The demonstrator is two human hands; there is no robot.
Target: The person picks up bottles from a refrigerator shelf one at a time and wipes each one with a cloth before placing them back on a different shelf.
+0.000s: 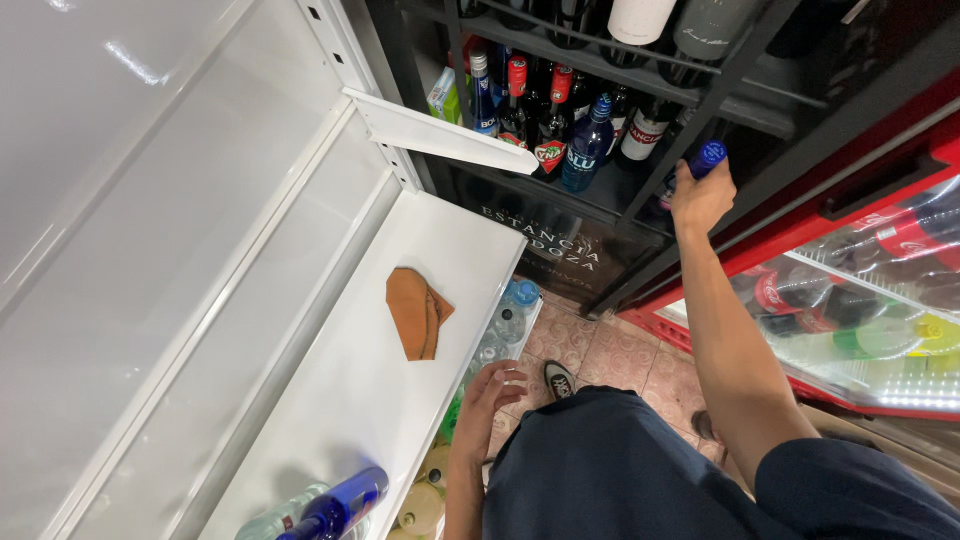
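My right hand (702, 198) is stretched out to the dark wine rack (640, 95) and is closed around a blue-capped bottle (707, 157) at the rack's right side. Most of that bottle is hidden behind my hand. My left hand (487, 398) hangs low by the front edge of the white shelf (370, 390), fingers loosely apart and holding nothing. A folded brown cloth (416, 311) lies on the shelf. A blue bottle (336, 506) lies on the shelf's near end, beside a clear bottle (270, 520).
Several dark and blue bottles (560, 120) stand in the rack. A red drinks cooler (860, 300) with soda bottles is at right. Plastic water bottles (508, 318) sit under the shelf. A white bracket (440, 135) juts out above the shelf. The floor (600, 350) is tiled.
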